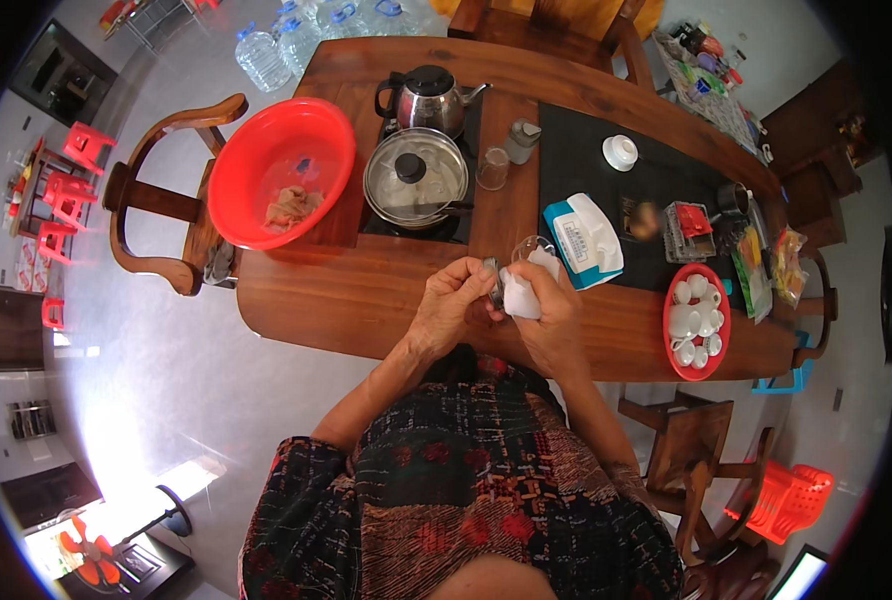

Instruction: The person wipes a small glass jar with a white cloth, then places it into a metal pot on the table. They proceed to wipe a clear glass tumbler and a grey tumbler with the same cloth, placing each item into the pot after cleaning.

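In front of me at the table's near edge, my left hand (446, 305) pinches a small, dark, round lid-like piece (493, 277) by its rim. Its exact kind is hard to make out. My right hand (558, 318) is closed on a crumpled white tissue (519, 297), pressed up against that piece. Just beyond the right hand stands a clear glass vessel (534, 243), partly hidden by the fingers. A blue and white pack of tissues (584, 240) lies to the right of it.
On the wooden table (316, 305) are a red basin (228, 170) with a cloth, a lidded pot (416, 185), a kettle (432, 98), a drinking glass (492, 168), a white cup (620, 152) and a red tray (672, 352) of white teaware. Wooden chairs (156, 198) surround it.
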Tool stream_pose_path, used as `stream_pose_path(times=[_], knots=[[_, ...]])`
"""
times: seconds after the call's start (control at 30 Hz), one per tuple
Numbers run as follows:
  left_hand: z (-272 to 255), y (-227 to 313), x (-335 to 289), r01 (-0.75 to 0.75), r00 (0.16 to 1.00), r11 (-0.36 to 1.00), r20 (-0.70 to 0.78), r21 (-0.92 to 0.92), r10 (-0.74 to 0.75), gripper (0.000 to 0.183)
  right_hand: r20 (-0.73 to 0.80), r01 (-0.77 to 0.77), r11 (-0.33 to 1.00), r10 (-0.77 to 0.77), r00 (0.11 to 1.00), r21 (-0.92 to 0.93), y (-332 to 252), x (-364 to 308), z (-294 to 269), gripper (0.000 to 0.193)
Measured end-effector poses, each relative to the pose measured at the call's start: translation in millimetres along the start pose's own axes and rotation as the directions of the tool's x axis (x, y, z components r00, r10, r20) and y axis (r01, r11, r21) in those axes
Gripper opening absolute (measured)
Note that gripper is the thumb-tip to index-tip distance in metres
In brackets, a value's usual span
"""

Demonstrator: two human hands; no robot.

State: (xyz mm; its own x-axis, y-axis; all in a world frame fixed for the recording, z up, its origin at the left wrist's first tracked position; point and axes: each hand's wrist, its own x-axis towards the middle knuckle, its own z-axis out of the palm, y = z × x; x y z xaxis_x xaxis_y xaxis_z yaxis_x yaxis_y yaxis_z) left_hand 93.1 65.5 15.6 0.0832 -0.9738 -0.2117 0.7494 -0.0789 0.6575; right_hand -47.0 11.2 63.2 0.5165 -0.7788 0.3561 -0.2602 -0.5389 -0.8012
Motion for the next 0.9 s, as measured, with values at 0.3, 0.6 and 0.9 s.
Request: stream_pose_path(times=[0.3,0.6,0.9], knots=[[5.7,-4.2,3.7,-0.035,0.999,0.973,0.01,-0.23,0.039,0.008,-0.054,0.063,0.998,-0.061,0.997,0.028,-12.4,15.2,-9.9,0.04],[0.1,5.0,1.3,-0.023,0.999,0.918,0.028,-0.395,0.038,0.004,0.02,0.089,0.984,-0.087,0.996,-0.151,19.5,-8.1,-12.5,0.042],[9.1,-0.1,5.6,0.036,0.999,0.898,-0.008,-0.438,-0.044,0.004,-0.116,0.279,0.948,-0.298,0.948,-0.155,-1.0,3.9,8.5,0.04]])
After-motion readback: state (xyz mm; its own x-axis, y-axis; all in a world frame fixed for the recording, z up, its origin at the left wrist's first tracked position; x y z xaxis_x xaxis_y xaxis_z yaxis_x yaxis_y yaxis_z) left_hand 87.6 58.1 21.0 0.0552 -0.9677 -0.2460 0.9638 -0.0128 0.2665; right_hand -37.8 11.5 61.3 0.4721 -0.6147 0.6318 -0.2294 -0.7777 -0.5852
